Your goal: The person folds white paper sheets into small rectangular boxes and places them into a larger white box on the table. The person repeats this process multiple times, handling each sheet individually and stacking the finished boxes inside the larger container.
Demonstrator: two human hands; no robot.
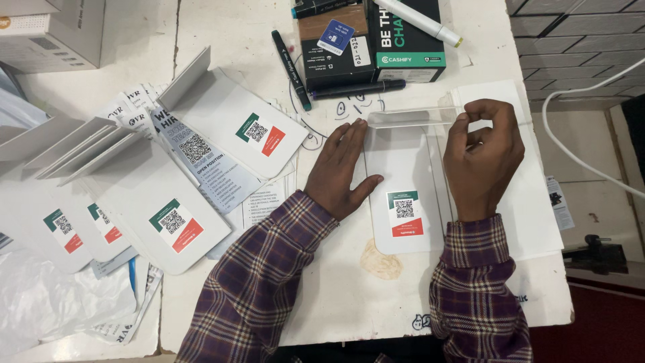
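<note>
left hand [341, 169]: flat and open, pressing on the white card [405, 195] | right hand [485, 156]: fingers pinch the clear strip [411, 118] at the card's top | card lies on the white desk [349, 296], between both hands

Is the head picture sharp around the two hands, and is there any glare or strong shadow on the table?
Head view: the left hand and right hand are sharp; the clear strip at the white card shows faint glare; shadows on the table are soft and short; the plastic bag at the lower left looks slightly washed out.
</note>
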